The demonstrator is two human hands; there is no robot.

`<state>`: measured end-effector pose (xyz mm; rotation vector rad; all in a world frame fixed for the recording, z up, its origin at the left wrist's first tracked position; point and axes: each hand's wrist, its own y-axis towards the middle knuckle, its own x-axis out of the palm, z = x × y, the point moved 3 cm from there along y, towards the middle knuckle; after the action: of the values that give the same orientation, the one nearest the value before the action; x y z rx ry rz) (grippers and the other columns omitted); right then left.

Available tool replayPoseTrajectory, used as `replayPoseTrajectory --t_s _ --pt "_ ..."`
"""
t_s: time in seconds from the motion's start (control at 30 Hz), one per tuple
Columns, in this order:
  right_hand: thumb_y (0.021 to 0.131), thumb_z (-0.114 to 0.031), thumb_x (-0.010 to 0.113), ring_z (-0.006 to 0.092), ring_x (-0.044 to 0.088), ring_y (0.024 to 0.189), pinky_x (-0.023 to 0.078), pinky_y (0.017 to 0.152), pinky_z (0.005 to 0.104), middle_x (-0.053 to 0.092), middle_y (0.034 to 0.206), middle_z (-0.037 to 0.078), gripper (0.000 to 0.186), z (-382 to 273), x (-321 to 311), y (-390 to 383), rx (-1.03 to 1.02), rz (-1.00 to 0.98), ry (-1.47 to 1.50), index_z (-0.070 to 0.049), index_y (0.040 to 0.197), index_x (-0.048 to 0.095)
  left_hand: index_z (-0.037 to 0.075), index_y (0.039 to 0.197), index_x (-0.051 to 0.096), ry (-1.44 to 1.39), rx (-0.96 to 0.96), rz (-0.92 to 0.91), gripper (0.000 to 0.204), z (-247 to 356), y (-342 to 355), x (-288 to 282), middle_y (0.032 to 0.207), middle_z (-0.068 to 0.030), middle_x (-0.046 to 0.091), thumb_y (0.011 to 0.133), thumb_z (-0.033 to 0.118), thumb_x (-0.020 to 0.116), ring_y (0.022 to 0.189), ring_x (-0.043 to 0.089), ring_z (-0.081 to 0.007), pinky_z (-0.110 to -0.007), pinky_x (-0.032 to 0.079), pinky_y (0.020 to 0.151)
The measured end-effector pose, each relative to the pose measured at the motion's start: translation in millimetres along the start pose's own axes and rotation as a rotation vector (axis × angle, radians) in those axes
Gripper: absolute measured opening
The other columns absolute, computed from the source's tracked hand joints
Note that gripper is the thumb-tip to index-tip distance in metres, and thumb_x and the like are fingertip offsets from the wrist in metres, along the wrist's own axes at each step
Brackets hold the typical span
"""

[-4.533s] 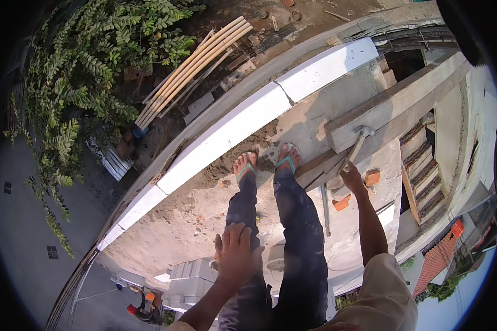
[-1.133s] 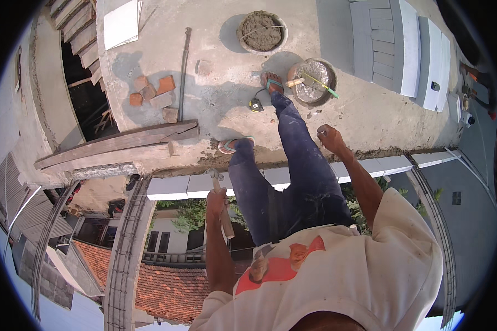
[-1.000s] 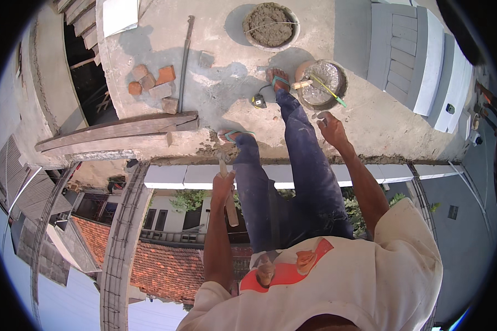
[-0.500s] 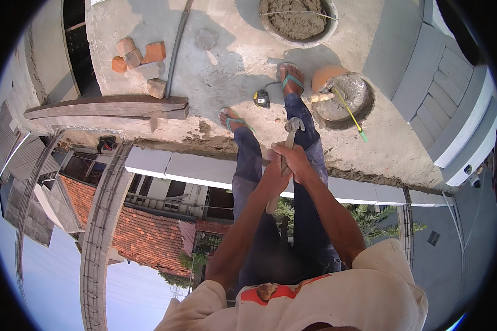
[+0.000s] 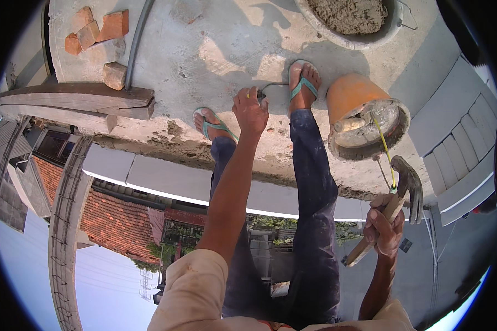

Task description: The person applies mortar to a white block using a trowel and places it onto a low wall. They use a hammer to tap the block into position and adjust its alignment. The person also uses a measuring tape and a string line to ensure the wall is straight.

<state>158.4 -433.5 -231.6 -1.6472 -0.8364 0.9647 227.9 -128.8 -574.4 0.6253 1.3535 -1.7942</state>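
Note:
My left hand [image 5: 250, 113] reaches down to the concrete between my feet, its fingers curled over a small black and yellow tape measure [image 5: 262, 96]. Most of the tape measure is covered by the hand. On the right, my right hand [image 5: 385, 230] is wrapped round the wooden handle of a claw hammer [image 5: 408, 185], which is held up with its metal head above the fist. Just beyond the hammer, an orange bucket [image 5: 352, 91] caked with mortar holds a wooden-handled tool [image 5: 349, 124] and a thin yellow-green stick [image 5: 382, 140].
A round tub [image 5: 389, 34] of wet mortar stands at the far right. Broken bricks [image 5: 114, 26], a grey hose [image 5: 138, 47] and wooden beams [image 5: 77, 98] lie to the left. Below the ledge [image 5: 165, 175] under my legs there is a drop, with a tiled roof [image 5: 119, 220] beyond.
Both hands were together on the hammer. The left has let go and moved down to the tape measure, while the right has carried the hammer off to the right. The view has shifted too.

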Motion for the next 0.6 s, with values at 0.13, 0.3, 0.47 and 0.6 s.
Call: replayPoseTrajectory --t_s 0.13,0.3,0.47,0.6 --pt "0.091 -0.010 0.071 0.0093 0.044 0.038 0.038 0.035 0.0257 0.057 0.064 0.005 0.023 27 -5 1 0.022 0.028 -0.067 -0.001 0.106 0.057 0.010 0.118 0.066 0.190 0.157 -0.119 0.036 13 32 33 0.116 -0.0090 0.062 0.087 0.023 0.076 0.116 0.056 -0.0300 -0.047 0.041 0.097" --pt "0.088 -0.006 0.073 0.0113 0.047 0.040 0.037 0.037 0.0266 0.058 0.063 0.006 0.023 42 -1 -13 0.037 0.067 0.014 0.000 0.104 0.059 0.011 0.110 0.069 0.075 0.176 -0.364 0.020 -3 53 38 0.107 -0.0079 0.068 0.090 0.013 0.069 0.106 0.063 -0.0322 -0.049 0.045 0.093" --pt "0.085 -0.005 0.076 0.0123 0.049 0.042 0.038 0.038 0.0274 0.058 0.062 0.005 0.022 42 -23 -27 0.038 0.092 0.014 0.001 0.101 0.061 0.006 0.112 0.065 -0.271 0.008 -0.684 0.022 -60 15 29 0.116 -0.0143 0.066 0.090 0.009 0.069 0.113 0.064 -0.0337 -0.041 0.051 0.091" --pt "0.086 -0.007 0.076 0.0115 0.050 0.042 0.038 0.038 0.0268 0.058 0.062 0.005 0.020 60 -38 -31 -0.016 0.079 0.046 0.000 0.099 0.063 0.002 0.108 0.065 -0.597 0.160 -0.511 0.015 -70 -9 -17 0.100 -0.0160 0.062 0.096 0.010 0.066 0.095 0.060 -0.0381 -0.044 0.049 0.088"
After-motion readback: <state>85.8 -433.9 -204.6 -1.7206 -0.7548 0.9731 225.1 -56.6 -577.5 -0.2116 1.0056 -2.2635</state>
